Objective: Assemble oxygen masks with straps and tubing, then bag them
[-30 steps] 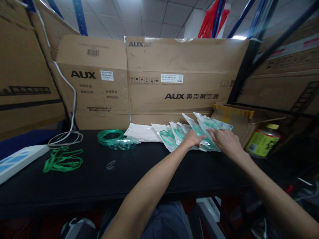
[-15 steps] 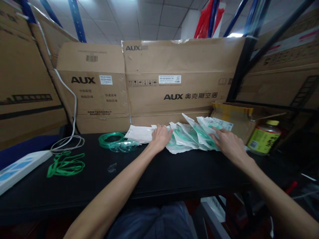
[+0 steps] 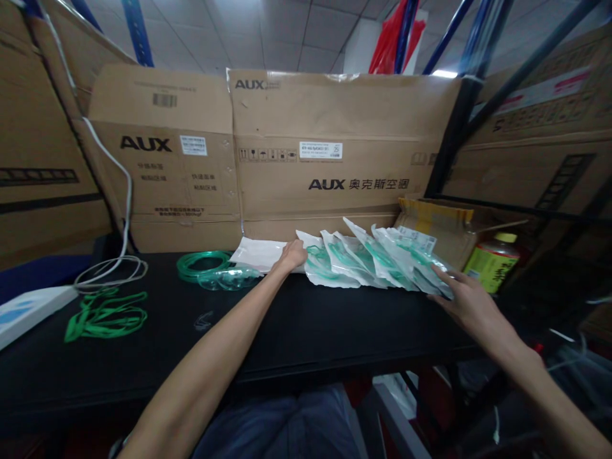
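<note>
Several white packets with green tubing showing through their clear faces lie overlapped in a fanned row on the black table. My left hand is closed at the row's left end, its fingers on the edge of a packet there; its fingertips are partly hidden. Just left of that hand lies a plain white packet, face down. My right hand is at the row's right end, thumb and fingers apart, touching or very near the last packet's edge. A coil of green tubing with clear plastic parts rests further left.
Green straps, a white power strip and a looped white cable are on the left. Behind stand large AUX cartons. A yellow-labelled bottle and an open cardboard box stand at right.
My right hand has moved right and down off the packets' upper part to the row's end, its fingers spreading. My left hand has shifted slightly left. The packets at right are spread wider.
</note>
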Demonstrator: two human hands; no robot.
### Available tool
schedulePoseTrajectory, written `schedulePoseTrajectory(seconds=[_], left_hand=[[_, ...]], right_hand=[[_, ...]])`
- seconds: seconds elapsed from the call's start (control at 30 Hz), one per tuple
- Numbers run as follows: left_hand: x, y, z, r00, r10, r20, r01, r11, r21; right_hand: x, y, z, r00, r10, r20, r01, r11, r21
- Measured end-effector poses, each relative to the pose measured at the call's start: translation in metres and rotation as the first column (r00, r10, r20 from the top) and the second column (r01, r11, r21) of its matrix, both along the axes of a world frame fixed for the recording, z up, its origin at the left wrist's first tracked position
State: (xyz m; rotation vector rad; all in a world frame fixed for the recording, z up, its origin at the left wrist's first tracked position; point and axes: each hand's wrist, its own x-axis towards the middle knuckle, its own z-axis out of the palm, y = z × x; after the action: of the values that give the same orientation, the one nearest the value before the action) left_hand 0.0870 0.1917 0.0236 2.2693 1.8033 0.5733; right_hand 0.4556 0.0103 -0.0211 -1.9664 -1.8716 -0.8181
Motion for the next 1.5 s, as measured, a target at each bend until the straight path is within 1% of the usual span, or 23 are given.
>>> schedulePoseTrajectory(seconds=[0.1,0.2,0.3,0.47,0.6,0.73,0.87,0.93,1.03,1.13,1.2,1.27,1.3,1.33,1.37,1.4,1.43,1.47,1.5], left_hand=[[0.006,0.005,-0.005,1.0,-0.021,0.01,0.021,1.0,-0.011],[0.007,0.004,-0.007,1.0,-0.016,0.013,0.016,1.0,-0.004],[0.003,-0.002,-0.005,1.0,0.0,0.01,0.0,1.0,0.021],[-0.006,-0.018,0.003,1.0,0.013,0.004,-0.013,0.995,0.101],[-0.012,-0.033,0.009,1.0,-0.015,0.002,0.014,0.987,0.161],[-0.021,-0.049,0.014,0.999,-0.039,-0.007,0.04,0.974,0.225],[-0.03,-0.067,0.017,0.998,-0.053,-0.024,0.058,0.948,0.312],[-0.034,-0.079,0.018,0.997,-0.075,-0.036,0.083,0.935,0.345],[-0.039,-0.1,0.019,0.992,-0.113,-0.049,0.123,0.916,0.382],[-0.045,-0.126,0.018,0.988,-0.143,-0.06,0.155,0.9,0.406],[-0.051,-0.146,0.013,0.979,-0.193,-0.066,0.203,0.884,0.421],[-0.057,-0.164,0.004,0.956,-0.285,-0.071,0.287,0.852,0.438],[-0.06,-0.173,-0.001,0.938,-0.338,-0.077,0.336,0.832,0.441],[-0.063,-0.18,-0.007,0.921,-0.38,-0.084,0.376,0.813,0.445],[-0.066,-0.185,-0.013,0.906,-0.414,-0.087,0.407,0.796,0.449],[-0.069,-0.189,-0.018,0.896,-0.436,-0.085,0.425,0.783,0.454],[-0.071,-0.192,-0.023,0.89,-0.449,-0.075,0.431,0.776,0.461],[-0.072,-0.192,-0.026,0.887,-0.457,-0.061,0.43,0.774,0.465],[-0.074,-0.192,-0.029,0.886,-0.462,-0.045,0.428,0.774,0.466]], right_hand=[[0.005,-0.013,0.0,0.996,-0.084,0.032,0.085,0.996,-0.019],[0.0,-0.017,0.002,0.991,-0.127,-0.04,0.126,0.992,-0.025],[-0.005,-0.013,0.003,0.984,-0.102,-0.143,0.104,0.995,0.0],[-0.013,-0.005,0.006,0.969,-0.024,-0.245,0.049,0.994,0.097],[-0.019,-0.012,0.011,0.947,0.011,-0.321,0.05,0.983,0.179],[-0.021,-0.025,0.007,0.911,0.012,-0.412,0.092,0.969,0.23],[-0.027,-0.036,0.001,0.9,0.012,-0.436,0.129,0.948,0.292],[-0.033,-0.041,0.0,0.891,0.007,-0.455,0.158,0.932,0.325],[-0.042,-0.05,0.001,0.882,-0.02,-0.471,0.199,0.921,0.335],[-0.047,-0.062,0.003,0.908,-0.042,-0.417,0.231,0.881,0.414],[-0.051,-0.07,0.006,0.94,-0.045,-0.337,0.217,0.842,0.494],[-0.057,-0.077,0.015,0.976,-0.003,-0.219,0.125,0.83,0.543],[-0.061,-0.08,0.022,0.989,0.055,-0.138,0.032,0.83,0.557],[-0.067,-0.082,0.029,0.985,0.156,-0.068,-0.095,0.836,0.54],[-0.074,-0.084,0.037,0.956,0.292,0.002,-0.251,0.819,0.515],[-0.081,-0.087,0.043,0.905,0.418,0.082,-0.397,0.76,0.515],[-0.087,-0.09,0.047,0.85,0.513,0.123,-0.506,0.729,0.46],[-0.091,-0.095,0.047,0.779,0.607,0.159,-0.607,0.664,0.436],[-0.094,-0.1,0.042,0.755,0.645,0.118,-0.635,0.675,0.375]])
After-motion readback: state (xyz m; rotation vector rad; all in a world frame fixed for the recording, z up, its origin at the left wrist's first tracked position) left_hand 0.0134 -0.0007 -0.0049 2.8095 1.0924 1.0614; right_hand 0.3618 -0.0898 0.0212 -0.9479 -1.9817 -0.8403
